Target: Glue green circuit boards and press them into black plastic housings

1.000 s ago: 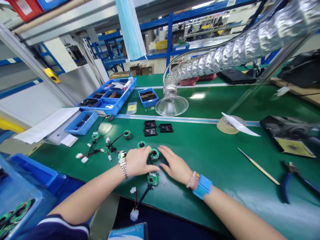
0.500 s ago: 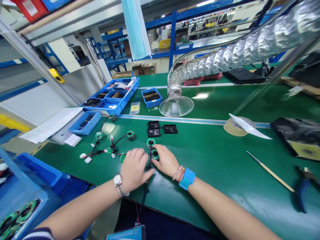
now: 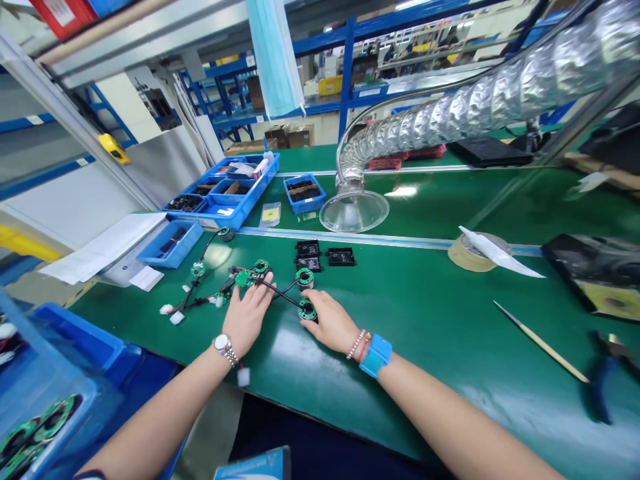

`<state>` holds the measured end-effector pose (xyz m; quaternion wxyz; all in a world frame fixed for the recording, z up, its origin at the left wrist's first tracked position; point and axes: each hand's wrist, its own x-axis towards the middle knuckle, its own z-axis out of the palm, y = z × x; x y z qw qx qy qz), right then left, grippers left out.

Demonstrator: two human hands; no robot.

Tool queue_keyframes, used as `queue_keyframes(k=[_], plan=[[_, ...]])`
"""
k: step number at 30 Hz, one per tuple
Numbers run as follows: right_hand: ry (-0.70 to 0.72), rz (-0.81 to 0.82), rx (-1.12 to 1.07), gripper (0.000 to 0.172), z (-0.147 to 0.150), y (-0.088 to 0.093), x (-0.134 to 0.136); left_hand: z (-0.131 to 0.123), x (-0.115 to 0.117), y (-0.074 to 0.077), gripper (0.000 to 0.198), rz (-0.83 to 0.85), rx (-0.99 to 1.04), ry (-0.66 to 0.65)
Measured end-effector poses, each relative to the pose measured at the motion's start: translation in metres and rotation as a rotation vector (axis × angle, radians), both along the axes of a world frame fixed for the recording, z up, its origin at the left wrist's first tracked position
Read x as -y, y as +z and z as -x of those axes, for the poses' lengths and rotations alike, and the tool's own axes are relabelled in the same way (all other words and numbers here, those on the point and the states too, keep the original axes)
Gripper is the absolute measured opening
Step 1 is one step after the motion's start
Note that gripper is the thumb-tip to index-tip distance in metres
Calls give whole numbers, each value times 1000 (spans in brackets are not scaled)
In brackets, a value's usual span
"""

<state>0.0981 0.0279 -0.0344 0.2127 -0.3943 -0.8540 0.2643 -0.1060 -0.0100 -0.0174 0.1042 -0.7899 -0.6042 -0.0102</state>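
Note:
My right hand point(image 3: 331, 321) curls its thumb and fingers round a round part with a green ring-shaped circuit board point(image 3: 307, 309) on top. A black cable point(image 3: 283, 294) runs from this part up to the left. My left hand point(image 3: 246, 321) lies with fingers stretched out, touching the cables beside a small green circuit board point(image 3: 243, 278). Just behind its fingertips is a second round part point(image 3: 260, 267). Another round part point(image 3: 305, 279) stands upright behind my right hand. A white connector point(image 3: 243, 377) hangs near the bench edge.
Black plastic trays point(image 3: 341, 257) lie behind the hands. More wired boards point(image 3: 199, 269) with white connectors are at left. A clear suction hood point(image 3: 354, 212) hangs over the bench. Tape point(image 3: 477, 252), a wooden-handled tool point(image 3: 540, 341) and pliers point(image 3: 607, 380) lie at right. A blue bin point(image 3: 85, 340) stands at lower left.
My left hand has moved left and forward from beside the right hand, its fingers now stretched out. The cable has swung off the front edge onto the bench. My right hand stays nearly in place.

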Motion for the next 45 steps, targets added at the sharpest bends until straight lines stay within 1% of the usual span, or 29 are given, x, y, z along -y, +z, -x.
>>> queue_keyframes(k=[3,4,6,8,10,13,15,16,18,20,22,23,25,26,28,29,30,31,32,33,35,37,38,40,41,43,44,45], plan=[[36,15,-9,46,-3,2,0,16,-21,6,64,54,-72,-68],[46,23,-9,46,-6,2,-1,21,-25,8,64,82,-83,-72],[72,55,-12,46,-15,2,-1,27,-27,9,61,129,-93,-43],[115,102,-27,46,-30,4,-1,25,-17,12,55,132,-76,-32],[174,159,-47,46,-50,7,1,13,2,16,49,63,-28,-87],[283,243,-55,47,-81,14,5,-22,32,19,35,-78,78,-265],[354,295,-49,48,-98,19,8,-49,40,17,35,-46,119,-391],[374,314,-49,48,-105,21,9,-60,39,14,36,-12,131,-421],[379,336,-52,48,-113,23,11,-76,27,5,34,45,143,-405],[348,328,-58,47,-115,23,13,-81,7,-2,32,74,135,-363],[317,297,-60,46,-110,20,16,-77,-11,-1,35,74,88,-363],[304,277,-60,46,-106,18,17,-74,-17,5,36,58,55,-381],[279,240,-60,44,-97,14,18,-70,-21,24,35,-13,-3,-434],[267,224,-63,44,-93,13,18,-70,-19,36,34,-61,-22,-463],[255,204,-71,44,-87,11,17,-73,-7,61,34,-114,-54,-501],[262,202,-74,44,-86,11,17,-76,2,72,35,-98,-75,-495],[278,204,-75,45,-87,11,16,-80,11,80,37,-42,-104,-459],[297,208,-75,46,-90,12,14,-83,20,85,37,43,-123,-403],[316,213,-74,47,-94,13,13,-86,28,87,35,153,-116,-347],[335,219,-71,47,-99,15,11,-88,35,85,32,274,-70,-304],[374,233,-64,48,-110,18,7,-91,45,71,27,517,155,-273],[417,249,-52,49,-120,21,4,-93,48,48,28,745,475,-239],[435,257,-46,49,-124,22,3,-93,48,36,30,839,627,-196],[440,261,-49,51,-130,21,4,-93,48,14,34,963,873,-106],[425,255,-61,53,-132,19,6,-92,49,5,38,987,966,-80],[357,233,-107,59,-134,13,13,-84,50,-7,42,937,1068,-66],[300,216,-138,63,-134,9,17,-78,51,-11,41,874,1061,-63],[232,196,-170,65,-133,5,22,-69,52,-13,40,789,1013,-60]])
